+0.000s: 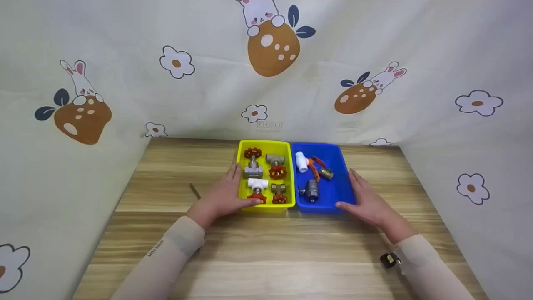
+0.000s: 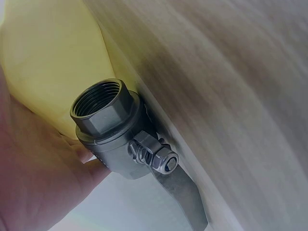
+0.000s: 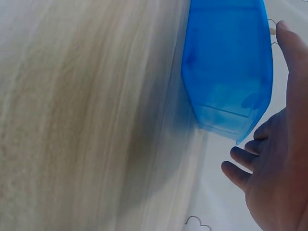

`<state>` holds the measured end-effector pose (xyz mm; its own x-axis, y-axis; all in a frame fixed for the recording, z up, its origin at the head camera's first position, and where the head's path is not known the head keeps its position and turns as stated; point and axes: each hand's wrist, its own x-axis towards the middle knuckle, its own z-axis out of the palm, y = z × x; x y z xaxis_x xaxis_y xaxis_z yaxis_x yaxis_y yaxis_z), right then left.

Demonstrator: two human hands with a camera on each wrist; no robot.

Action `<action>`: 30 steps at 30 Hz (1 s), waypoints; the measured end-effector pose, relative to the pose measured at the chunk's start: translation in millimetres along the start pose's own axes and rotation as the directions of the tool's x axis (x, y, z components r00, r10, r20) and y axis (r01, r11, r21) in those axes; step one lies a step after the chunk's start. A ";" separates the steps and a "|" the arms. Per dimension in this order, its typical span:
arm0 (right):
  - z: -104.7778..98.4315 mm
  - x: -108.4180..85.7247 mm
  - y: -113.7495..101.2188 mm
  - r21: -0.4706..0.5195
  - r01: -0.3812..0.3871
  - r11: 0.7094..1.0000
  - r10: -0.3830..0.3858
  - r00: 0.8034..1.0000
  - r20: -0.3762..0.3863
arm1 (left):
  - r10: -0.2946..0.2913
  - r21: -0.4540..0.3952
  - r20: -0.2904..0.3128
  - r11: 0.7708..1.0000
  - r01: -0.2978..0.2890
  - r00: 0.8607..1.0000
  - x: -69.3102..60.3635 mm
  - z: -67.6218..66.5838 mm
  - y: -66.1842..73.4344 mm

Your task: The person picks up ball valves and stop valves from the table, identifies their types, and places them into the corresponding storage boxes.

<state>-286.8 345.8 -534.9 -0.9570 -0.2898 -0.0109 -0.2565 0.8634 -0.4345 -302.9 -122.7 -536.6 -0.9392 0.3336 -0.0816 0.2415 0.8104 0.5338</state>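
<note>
A yellow bin [image 1: 245, 208] and a blue bin [image 1: 320, 209] stand side by side on the table. My left hand [image 1: 225, 191] lies along the yellow bin's left side, fingers extended, thumb over its front corner. Along the blue bin's right side is my right hand [image 1: 370, 202], its fingers loosely extended and its thumb near the front rim; contact is hard to tell. Several valves with red handwheels, one a white valve [image 1: 257, 184], lie in the yellow bin. The blue bin holds a white ball valve [image 1: 302, 162], a brass valve [image 1: 326, 173] and a grey metal valve [image 1: 312, 191].
In the left wrist view, a dark metal ball valve [image 2: 115, 130] with a lever rests on the wooden table [image 2: 231, 96] beside the yellow bin. Only a thin brown strip [image 1: 195, 191] shows left of my left hand in the head view. Printed cloth [image 1: 200, 96] encloses the table.
</note>
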 end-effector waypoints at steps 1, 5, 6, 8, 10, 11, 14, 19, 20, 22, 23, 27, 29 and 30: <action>0.5 0.0 1.1 -0.003 0.005 1.000 -0.005 1.000 0.001 | 0.005 0.003 -0.002 1.000 -0.005 1.000 0.0 -0.1 0.3; 2.3 0.6 3.8 -0.008 0.011 1.000 -0.011 1.000 0.003 | 0.004 0.014 -0.001 1.000 -0.004 1.000 0.7 0.3 0.7; 2.8 0.8 4.3 -0.010 0.013 1.000 -0.013 1.000 0.004 | 0.003 0.016 -0.001 1.000 -0.003 1.000 0.9 0.5 0.6; 4.4 1.3 5.6 -0.015 0.024 1.000 -0.024 1.000 0.001 | -0.002 0.019 0.002 1.000 0.002 1.000 1.5 1.0 0.2; 6.4 1.1 6.9 -0.020 0.036 0.999 -0.036 0.999 -0.005 | 0.002 0.011 -0.001 1.000 -0.002 1.000 1.0 0.9 0.4; 7.4 0.9 7.5 -0.024 0.045 0.999 -0.046 0.999 -0.011 | 0.005 0.007 -0.003 1.000 -0.005 1.000 0.6 0.6 0.6; 10.0 0.2 8.9 -0.032 0.066 0.997 -0.067 0.997 -0.025 | 0.001 -0.009 0.001 1.000 -0.001 1.000 -0.1 -0.1 1.3; 12.2 0.4 9.4 -0.039 0.077 0.996 -0.079 0.996 -0.038 | -0.008 -0.011 0.004 1.000 0.008 1.000 0.3 0.6 -0.4; 12.5 0.3 9.3 -0.043 0.081 0.996 -0.082 0.996 -0.042 | -0.007 -0.007 0.005 1.000 0.007 1.000 0.4 0.8 -0.9; 13.3 0.3 9.6 -0.054 0.084 0.995 -0.087 0.995 -0.046 | -0.006 0.001 0.007 1.000 0.006 1.000 0.6 1.1 -1.4; 13.5 0.4 9.6 -0.062 0.088 0.994 -0.091 0.995 -0.048 | -0.007 0.005 0.009 1.000 0.007 1.000 0.6 1.2 -1.6; 13.6 0.4 10.2 -0.091 0.102 0.991 -0.107 0.993 -0.057 | 0.003 0.006 0.012 1.000 -0.003 1.000 0.6 1.4 -1.8; 13.0 0.4 9.7 -0.102 0.107 0.989 -0.113 0.992 -0.057 | 0.007 0.001 0.010 1.000 -0.007 1.000 0.5 1.1 -1.9; 12.6 0.4 9.7 -0.105 0.108 0.989 -0.114 0.992 -0.058 | 0.009 0.000 0.010 1.000 -0.009 1.000 0.6 1.0 -1.9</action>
<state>-287.9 348.8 -550.5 -0.9277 -0.3620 0.0909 -0.3707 0.8657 -0.3365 -303.7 -123.6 -538.5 -0.9346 0.3455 -0.0848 0.2499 0.8072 0.5348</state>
